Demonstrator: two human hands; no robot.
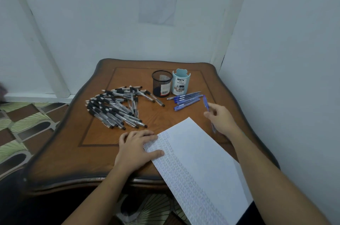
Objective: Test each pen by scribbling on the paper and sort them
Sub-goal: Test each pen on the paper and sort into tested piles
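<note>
A white paper sheet (195, 160) with rows of scribbles lies diagonally over the table's near right edge. My left hand (137, 148) rests flat on its upper left corner. My right hand (221, 117) holds a blue pen (206, 104) above the table, right of the paper's top. Several blue pens (185, 100) lie in a small group in front of the cups. A large heap of black-grip clear pens (117, 107) covers the table's left middle.
A black mesh pen cup (161, 83) and a light blue desk organizer cup (181, 82) stand side by side at the back of the wooden table (73, 147). White walls close in behind and to the right. Patterned floor lies to the left.
</note>
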